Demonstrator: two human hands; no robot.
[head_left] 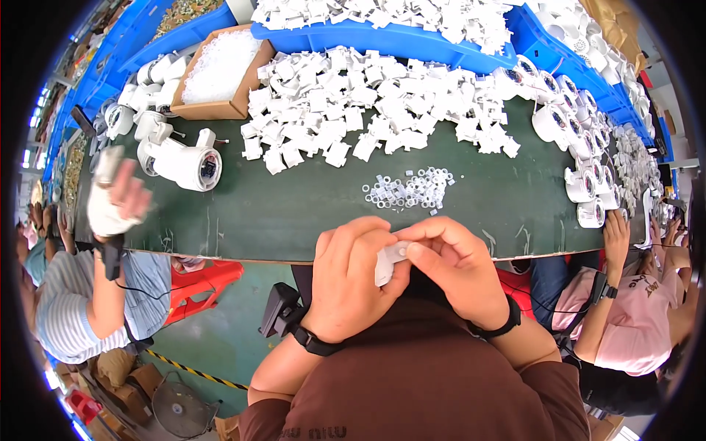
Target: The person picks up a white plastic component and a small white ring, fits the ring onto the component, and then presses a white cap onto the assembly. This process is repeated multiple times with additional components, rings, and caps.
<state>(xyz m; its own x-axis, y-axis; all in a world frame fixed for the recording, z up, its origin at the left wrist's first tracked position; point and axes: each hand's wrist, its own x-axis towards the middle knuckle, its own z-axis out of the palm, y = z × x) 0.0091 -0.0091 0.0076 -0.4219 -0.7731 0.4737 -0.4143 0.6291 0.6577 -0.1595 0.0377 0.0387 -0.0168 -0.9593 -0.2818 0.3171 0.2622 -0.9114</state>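
Note:
Just over the table's near edge, my left hand (pixel 355 276) is closed around a small white plastic part (pixel 383 269), much of it covered by my fingers. My right hand (pixel 457 266) pinches the part's upper end between thumb and index finger. Whether a smaller piece sits under that thumb cannot be made out. Beyond my hands lies a loose pile of small white rings (pixel 419 189) on the green table. Farther back spreads a big heap of white plastic pieces (pixel 323 99), similar in colour to the held part.
A cardboard box (pixel 213 109) of translucent pieces and white camera-like housings (pixel 193 166) stand at left; more housings (pixel 581 185) line the right. Blue bins (pixel 382 37) border the back. Co-workers sit on both sides; the left one's gloved hand (pixel 110 202) is blurred.

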